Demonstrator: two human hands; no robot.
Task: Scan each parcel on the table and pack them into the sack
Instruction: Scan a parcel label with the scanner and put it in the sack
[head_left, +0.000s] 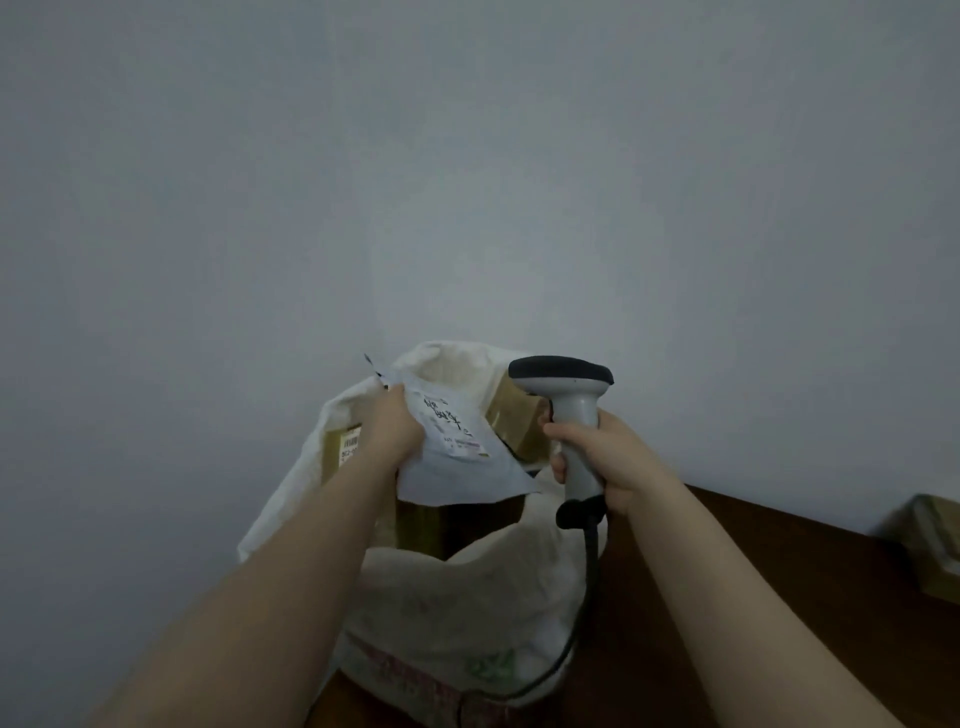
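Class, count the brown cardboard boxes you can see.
3: one inside the sack at left, one inside at right, one on the table's far right. Others may be hidden.

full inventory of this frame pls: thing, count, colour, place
sack: 1, white woven with faded red and green print, centre, mouth open, standing against the table edge
cardboard boxes in sack: at least 2, brown, one with a label at the sack's left side, one at the back right
mailer parcel: 1, pale grey-white with a label and handwriting, held over the sack mouth
barcode scanner: 1, light grey with dark head and black cable, right of the sack
table: 1, dark brown, lower right
box on table: 1, brown, far right edge, partly cut off
wall: grey, background
left hand: gripping the mailer parcel
right hand: gripping the barcode scanner handle
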